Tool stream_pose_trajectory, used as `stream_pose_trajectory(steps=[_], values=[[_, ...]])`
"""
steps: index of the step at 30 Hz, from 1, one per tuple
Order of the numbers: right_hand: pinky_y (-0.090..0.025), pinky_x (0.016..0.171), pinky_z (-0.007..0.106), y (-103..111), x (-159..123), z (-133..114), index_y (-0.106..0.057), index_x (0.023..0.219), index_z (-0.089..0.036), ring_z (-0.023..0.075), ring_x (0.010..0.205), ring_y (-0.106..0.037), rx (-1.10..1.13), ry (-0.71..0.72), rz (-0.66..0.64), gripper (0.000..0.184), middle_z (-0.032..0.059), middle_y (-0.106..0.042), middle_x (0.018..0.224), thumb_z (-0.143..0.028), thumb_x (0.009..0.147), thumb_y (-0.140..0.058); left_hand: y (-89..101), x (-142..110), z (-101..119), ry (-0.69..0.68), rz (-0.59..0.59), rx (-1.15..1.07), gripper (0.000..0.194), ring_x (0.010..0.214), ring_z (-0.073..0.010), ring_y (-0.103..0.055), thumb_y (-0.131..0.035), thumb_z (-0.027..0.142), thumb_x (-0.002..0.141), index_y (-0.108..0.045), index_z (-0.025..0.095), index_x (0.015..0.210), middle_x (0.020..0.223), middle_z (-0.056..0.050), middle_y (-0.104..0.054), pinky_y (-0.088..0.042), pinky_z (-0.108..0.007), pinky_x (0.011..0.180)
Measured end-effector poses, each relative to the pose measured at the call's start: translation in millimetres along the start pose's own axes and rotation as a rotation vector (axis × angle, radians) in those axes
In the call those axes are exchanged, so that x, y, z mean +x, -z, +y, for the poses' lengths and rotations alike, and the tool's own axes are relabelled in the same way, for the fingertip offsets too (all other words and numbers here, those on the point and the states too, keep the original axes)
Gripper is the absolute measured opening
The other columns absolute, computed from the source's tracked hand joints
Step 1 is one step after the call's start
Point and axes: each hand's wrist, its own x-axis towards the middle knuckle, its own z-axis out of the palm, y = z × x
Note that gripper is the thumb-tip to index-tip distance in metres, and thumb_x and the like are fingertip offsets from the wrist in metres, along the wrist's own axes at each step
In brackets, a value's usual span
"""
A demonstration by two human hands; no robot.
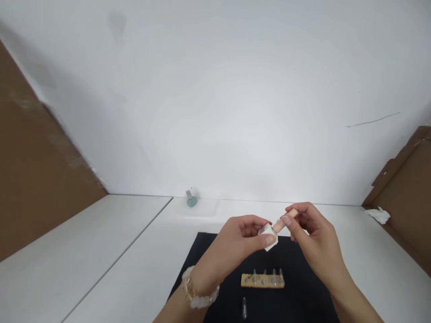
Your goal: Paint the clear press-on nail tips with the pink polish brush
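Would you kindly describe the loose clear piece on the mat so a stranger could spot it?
On the white table, find the black mat. Below the tan strip of upright clear pieces sits a small clear pointed piece. It alone sits apart from the strip.

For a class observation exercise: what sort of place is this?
Probably a makeshift nail-care workstation: a strip of clear nail tips on a black mat, a teal polish bottle, and a peach nail file.

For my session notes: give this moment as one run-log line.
Left hand: white block | right hand: peach stick, touching block | black mat: tan strip of clear tips
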Motion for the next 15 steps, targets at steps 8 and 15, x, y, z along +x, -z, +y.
stream_pose_trajectory(steps=[8,15], values=[[-0.045,0.056,0.028,-2.4,-3.3,-1.6,-0.061,0.091,-0.025,0.0168,0.065,-0.058,-0.165,0.002,0.028,0.025,0.0018,-0.075,0.081,-0.048,0.095,-0.066,-6.9,0.5,-3.6,-0.083,0.144,0.306,0.02,0.084,-0.0233,-0.066,-0.079,0.028,0.074,-0.075,0.022,0.093,0.084,-0.001,-0.074,-0.048,-0.036,0.08],[-0.046,0.056,0.029,-3.1,-3.5,-2.8,-0.061,0.089,-0.024,0.0165,0.064,-0.058,-0.139,0.007,0.028,0.025,0.0025,-0.075,0.08,-0.047,0.095,-0.068,-8.5,-1.4,-1.3,-0.088,0.195,0.374,0.019,0.084,-0.0239,-0.066,-0.078,0.028,0.074,-0.074,0.022,0.091,0.084,-0.001,-0.074,-0.048,-0.037,0.081]])
